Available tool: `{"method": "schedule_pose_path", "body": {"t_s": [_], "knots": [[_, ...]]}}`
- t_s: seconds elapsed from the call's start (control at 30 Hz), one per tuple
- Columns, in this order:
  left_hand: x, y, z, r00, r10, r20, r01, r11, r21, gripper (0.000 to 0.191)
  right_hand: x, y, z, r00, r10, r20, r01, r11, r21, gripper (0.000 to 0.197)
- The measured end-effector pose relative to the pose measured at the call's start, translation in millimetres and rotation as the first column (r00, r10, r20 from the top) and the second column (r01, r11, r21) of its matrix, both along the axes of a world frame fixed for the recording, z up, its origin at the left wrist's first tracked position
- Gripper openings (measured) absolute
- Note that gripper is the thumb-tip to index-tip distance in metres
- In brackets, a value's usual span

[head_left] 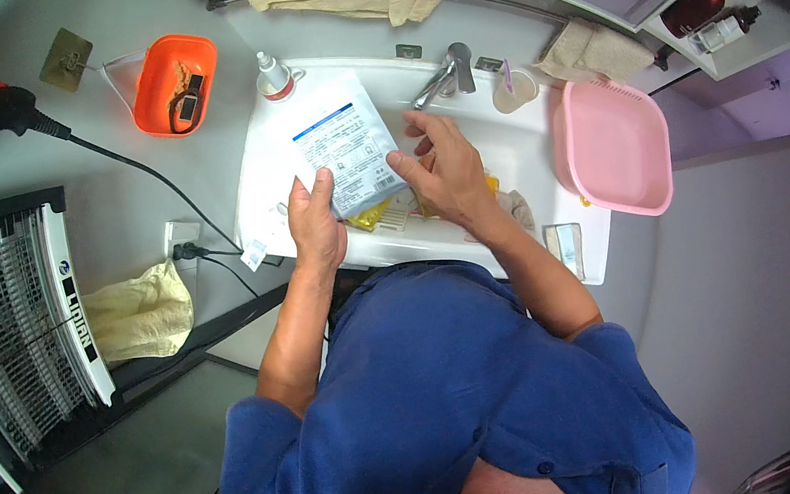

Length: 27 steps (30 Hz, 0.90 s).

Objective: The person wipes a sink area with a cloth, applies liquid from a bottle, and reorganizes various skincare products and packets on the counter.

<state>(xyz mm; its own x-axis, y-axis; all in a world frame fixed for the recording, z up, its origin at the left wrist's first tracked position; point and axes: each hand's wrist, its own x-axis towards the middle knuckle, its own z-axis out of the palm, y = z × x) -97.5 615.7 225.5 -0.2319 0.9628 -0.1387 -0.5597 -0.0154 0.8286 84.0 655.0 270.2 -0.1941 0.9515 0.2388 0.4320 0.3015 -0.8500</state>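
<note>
A flat, pale foil pouch (345, 149) with a blue stripe and printed writing is held over the left part of the white washbasin (383, 82). My left hand (315, 220) grips its lower left corner, thumb on the printed face. At the right edge of the pouch is my right hand (446, 171), fingers spread and thumb tip overlapping the edge; whether it presses on the pouch is unclear. Below the pouch, partly hidden, lie a yellow packet (369, 216) and a whitish ribbed item (398, 215). A greyish-brown cloth (515, 209) lies beyond my right wrist.
A chrome faucet (447, 75) rises at the back, beside a cup (515, 92) with a purple stick. Right stands a pink basin (615, 144); left, a mug (276, 87) holds a pump bottle. An orange container (175, 84), black cord (134, 170) and heater-like appliance (13, 331) occupy the left.
</note>
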Motion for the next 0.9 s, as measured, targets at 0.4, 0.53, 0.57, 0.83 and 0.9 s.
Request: {"method": "schedule_pose_path", "body": {"t_s": [0.4,0.53,0.57,0.83,0.9], "knots": [[-51,41,-77,0.859,-0.508,-0.064,0.484,0.847,-0.220,0.037,-10,10,-91,0.972,0.088,-0.217,-0.186,0.855,-0.485,0.035],[-88,108,-117,0.668,-0.090,-0.739,-0.097,0.974,-0.206,0.050,-17,-2,-63,0.997,-0.079,-0.013,0.057,0.816,-0.575,0.027],[-98,126,-122,0.480,-0.020,-0.877,-0.157,0.982,-0.108,0.052,-14,-5,-65,0.996,-0.088,-0.008,0.067,0.815,-0.576,0.027],[-157,222,-184,-0.061,-0.068,-0.996,-0.243,0.969,-0.051,0.040,-4,-27,-73,0.972,-0.235,-0.021,0.180,0.794,-0.580,0.026],[-156,226,-191,-0.040,-0.059,-0.997,-0.251,0.967,-0.048,0.035,-1,-28,-78,0.967,-0.253,0.021,0.218,0.785,-0.580,0.026]]}}
